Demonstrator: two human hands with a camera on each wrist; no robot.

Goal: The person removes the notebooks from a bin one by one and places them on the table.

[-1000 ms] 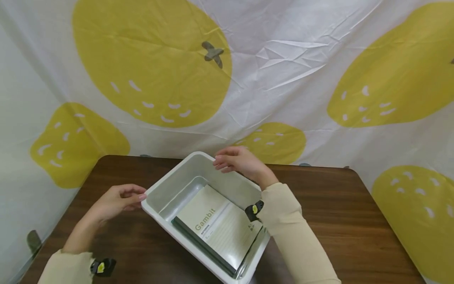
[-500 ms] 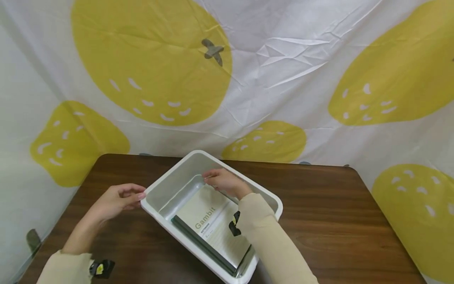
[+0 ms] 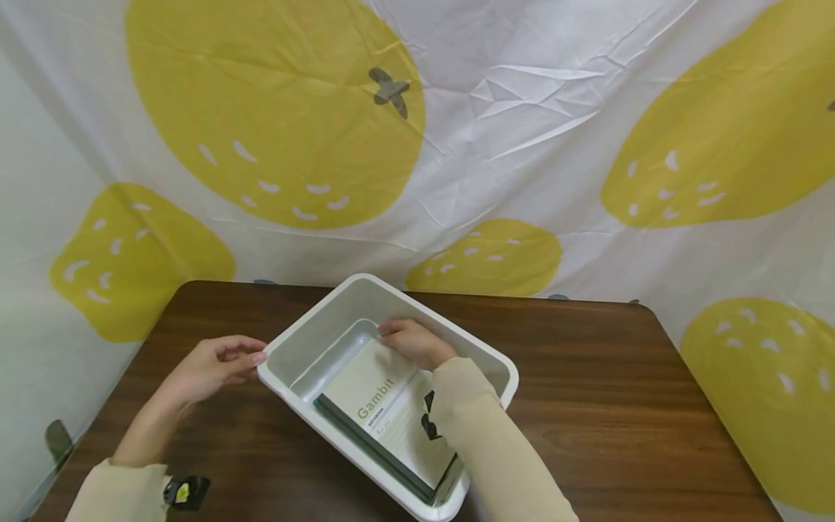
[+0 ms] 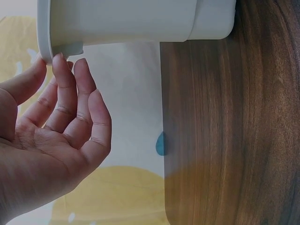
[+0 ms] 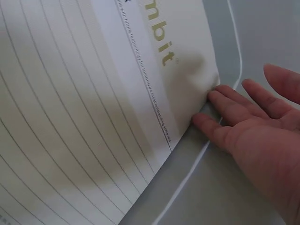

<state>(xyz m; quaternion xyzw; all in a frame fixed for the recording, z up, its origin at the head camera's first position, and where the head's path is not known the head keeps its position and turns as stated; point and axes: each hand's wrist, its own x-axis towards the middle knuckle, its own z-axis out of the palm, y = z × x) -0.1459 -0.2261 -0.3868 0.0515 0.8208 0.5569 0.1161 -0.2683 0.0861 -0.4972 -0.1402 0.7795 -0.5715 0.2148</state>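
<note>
Across the lower centre of the head view, a white plastic tub (image 3: pixel 320 337) sits on a dark wood-grain table (image 3: pixel 600 384), turned so that its corners point up, down and to the sides of the frame. Inside it, cover upward, lies a pale notebook (image 3: pixel 391 406) with "Gambit" printed in olive letters, ruled lines across part of the cover and a dark green strip (image 3: pixel 374 449) along its lower-left edge. At the tub's left corner, the left hand (image 3: pixel 212 366) pinches the rim; the left wrist view shows thumb and forefinger closed on the lip from either side, the other fingers loosely bent below it. Just right of the frame's centre, the right hand (image 3: pixel 414 343) reaches into the tub at the notebook's upper corner. Its fingers, nearly straight in the right wrist view, touch the edge of the cover with their tips — the thumb stands apart from them, away from the notebook.

Both arms wear cream sleeves (image 3: pixel 496 435). Small black wrist devices show too — one (image 3: pixel 185 493) at the lower left, the other (image 3: pixel 429 417) over the notebook. Behind the table, a white cloth (image 3: pixel 502 159) printed with large yellow fruit fills the upper half of the frame, creased towards the upper right.
</note>
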